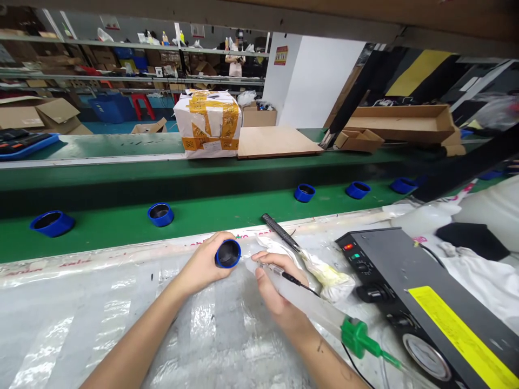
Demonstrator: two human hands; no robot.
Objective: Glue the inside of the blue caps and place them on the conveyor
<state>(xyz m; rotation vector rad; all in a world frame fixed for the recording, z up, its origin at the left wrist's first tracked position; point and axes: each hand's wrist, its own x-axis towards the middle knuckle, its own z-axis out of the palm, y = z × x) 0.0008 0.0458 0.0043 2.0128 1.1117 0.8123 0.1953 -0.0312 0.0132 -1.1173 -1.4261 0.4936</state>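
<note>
Hands meet over a plastic-covered bench. The left hand is wrapped around a blue cap, tipped so its open mouth faces the camera. The right hand grips a clear syringe dispenser, nozzle just beside the cap's rim. Judging by this, filling is about to begin or underway. More blue caps sit on the green conveyor belt beyond; a black controller box stands to the right.

Blue cap, green belt
</note>
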